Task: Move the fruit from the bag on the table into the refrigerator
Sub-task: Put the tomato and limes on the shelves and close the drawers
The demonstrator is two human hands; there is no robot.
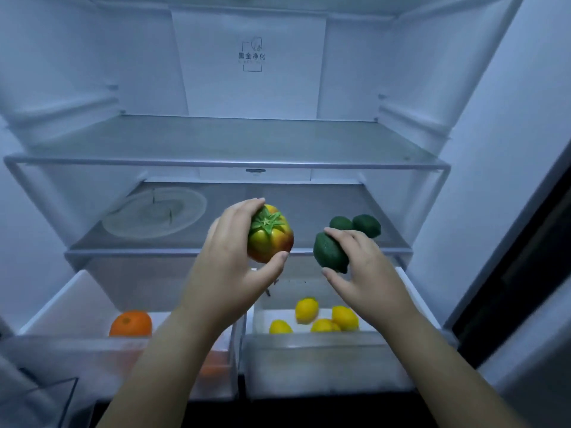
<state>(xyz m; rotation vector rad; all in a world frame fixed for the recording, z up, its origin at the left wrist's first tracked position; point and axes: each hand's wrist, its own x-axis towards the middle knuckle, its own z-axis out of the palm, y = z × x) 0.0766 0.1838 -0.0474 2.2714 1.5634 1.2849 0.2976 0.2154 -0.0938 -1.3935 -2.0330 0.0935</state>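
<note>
My left hand (228, 242) clasps a round red-and-yellow fruit with a green stalk cap (272, 239). My right hand (364, 267) clasps a dark green lime (329, 253). Both are held at the open refrigerator's lower glass shelf (309, 211), just beside two more limes (366, 225), above yellow lemons (344, 317) in a clear drawer (324, 344).

Red-yellow, green-topped tomato (270, 239) and dark green lime (329, 253) are held aloft, apart.

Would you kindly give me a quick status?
Left hand holds tomato, right hand holds lime. Both before shelf, two limes there. Nothing blocking.
</note>
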